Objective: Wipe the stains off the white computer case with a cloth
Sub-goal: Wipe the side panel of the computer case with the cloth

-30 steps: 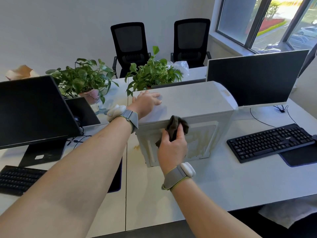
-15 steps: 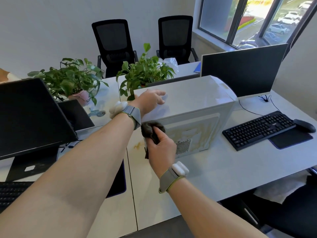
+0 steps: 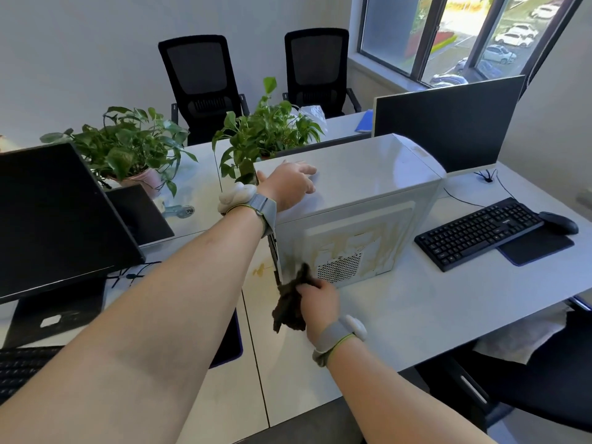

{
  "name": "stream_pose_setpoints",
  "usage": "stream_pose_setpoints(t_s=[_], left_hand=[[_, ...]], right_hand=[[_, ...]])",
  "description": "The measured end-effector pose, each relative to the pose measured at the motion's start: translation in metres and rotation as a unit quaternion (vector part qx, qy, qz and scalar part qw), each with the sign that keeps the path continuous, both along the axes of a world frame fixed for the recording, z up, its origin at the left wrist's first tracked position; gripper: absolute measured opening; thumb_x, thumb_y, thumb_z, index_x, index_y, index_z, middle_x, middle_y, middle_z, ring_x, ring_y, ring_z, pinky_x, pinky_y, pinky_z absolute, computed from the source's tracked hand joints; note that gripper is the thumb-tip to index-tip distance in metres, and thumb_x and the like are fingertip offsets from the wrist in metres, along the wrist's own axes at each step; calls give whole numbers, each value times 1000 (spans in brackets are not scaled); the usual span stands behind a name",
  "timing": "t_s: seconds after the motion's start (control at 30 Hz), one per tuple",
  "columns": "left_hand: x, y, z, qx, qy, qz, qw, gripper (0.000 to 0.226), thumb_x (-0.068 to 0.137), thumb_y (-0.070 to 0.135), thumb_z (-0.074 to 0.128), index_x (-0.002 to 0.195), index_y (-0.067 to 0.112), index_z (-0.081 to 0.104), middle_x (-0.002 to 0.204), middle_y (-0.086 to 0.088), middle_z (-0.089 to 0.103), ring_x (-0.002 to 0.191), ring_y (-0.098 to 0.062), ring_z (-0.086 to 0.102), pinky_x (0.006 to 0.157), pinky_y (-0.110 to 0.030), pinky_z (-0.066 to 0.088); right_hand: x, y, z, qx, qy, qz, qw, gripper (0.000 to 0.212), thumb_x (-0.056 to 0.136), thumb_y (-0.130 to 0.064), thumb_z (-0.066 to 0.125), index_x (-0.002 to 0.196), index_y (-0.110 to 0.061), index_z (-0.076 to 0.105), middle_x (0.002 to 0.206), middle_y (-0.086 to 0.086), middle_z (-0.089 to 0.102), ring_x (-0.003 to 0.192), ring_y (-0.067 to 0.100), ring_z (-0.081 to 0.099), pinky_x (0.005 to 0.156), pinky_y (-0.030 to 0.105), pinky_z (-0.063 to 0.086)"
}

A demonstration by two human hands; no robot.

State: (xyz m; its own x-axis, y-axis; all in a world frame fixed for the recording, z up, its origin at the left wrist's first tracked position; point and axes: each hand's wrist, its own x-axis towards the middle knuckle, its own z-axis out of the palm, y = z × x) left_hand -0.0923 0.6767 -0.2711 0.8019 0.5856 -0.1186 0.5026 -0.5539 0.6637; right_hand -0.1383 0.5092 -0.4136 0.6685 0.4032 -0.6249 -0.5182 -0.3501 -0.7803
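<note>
Pressing left hand (image 3: pixel 290 184) flat on case (image 3: pixel 358 174), right hand (image 3: pixel 317 301) gripping cloth (image 3: pixel 290 304)

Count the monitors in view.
2. One monitor stands at the left on the desk; the other monitor stands behind the white computer case, at the right. Others may sit outside the frame.

- Computer case (image 3: pixel 355 200), white: 1
- Cloth (image 3: pixel 290 302), dark: 1
- Monitors: 2, left (image 3: pixel 54 219) and right (image 3: pixel 448 123)
- Keyboards: 2, right (image 3: pixel 477 233) and left (image 3: pixel 19 366)
- Mouse (image 3: pixel 559 222): 1
- Potted plants: 2, left (image 3: pixel 128 145) and right (image 3: pixel 269 129)
- Office chairs, black mesh, far side: 2, left (image 3: pixel 198 81) and right (image 3: pixel 315 65)
- Wristbands: 2, left (image 3: pixel 264 209) and right (image 3: pixel 333 338)
</note>
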Motion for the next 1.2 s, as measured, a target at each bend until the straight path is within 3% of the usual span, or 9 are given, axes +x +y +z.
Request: stream_pose_setpoints(t_s=[0.13,0.3,0.47,0.53,0.67,0.77,0.87,1.1,1.2], left_hand=[[0,-1,0,14,21,3,1000,61,92,12,56,149,30,49,162,-2,36,157,-24,10,115,-63,-22],[-1,-3,2,33,32,-3,999,60,92,13,56,149,31,49,163,8,34,157,-19,6,115,-64,-21],[0,-4,3,29,25,3,999,58,93,14,57,147,31,50,161,6,37,156,-21,12,115,-65,-20],[-1,-4,2,24,23,8,999,58,93,13,57,147,31,50,161,3,38,156,-21,11,115,-64,-20],[-2,-5,3,25,28,7,999,61,91,8,55,148,30,50,162,0,37,157,-21,7,115,-63,-21],[-2,-7,6,41,34,8,999,62,90,6,55,147,29,51,162,3,36,155,-22,14,116,-64,-19],[-2,-8,7,52,38,3,998,63,88,5,55,147,29,53,162,8,35,154,-18,14,115,-67,-17],[-1,-6,4,48,32,8,998,64,86,4,55,145,30,55,163,10,34,154,-18,15,115,-67,-18],[1,-5,1,67,47,3,997,62,86,7,56,142,32,56,162,13,34,155,-19,12,114,-70,-15]], right_hand=[[4,15,-3,50,160,-73,983,27,95,-10,67,120,-3,61,101,18,69,94,37,69,75,45,58],[9,36,37,133,103,-51,984,26,88,0,72,113,0,65,108,22,70,99,39,69,75,46,60],[9,11,72,213,-39,29,976,20,84,-1,60,91,-11,76,96,28,71,92,49,69,76,65,60],[15,8,71,217,-3,7,976,22,84,2,53,89,-6,73,87,29,67,82,48,67,76,71,56],[18,10,43,69,120,1,990,14,92,4,51,101,0,60,95,22,65,91,40,68,87,58,57],[13,17,30,90,165,-16,982,21,89,5,61,109,9,58,94,24,68,79,38,69,70,45,59],[14,29,41,123,125,6,984,39,80,3,69,114,17,55,91,25,65,72,38,67,55,39,51],[22,3,68,230,39,23,972,16,100,-10,61,112,-2,70,102,26,74,94,45,73,79,59,61],[36,-13,70,240,8,-87,967,9,98,-11,64,100,-7,72,96,20,74,87,36,74,80,46,62]])
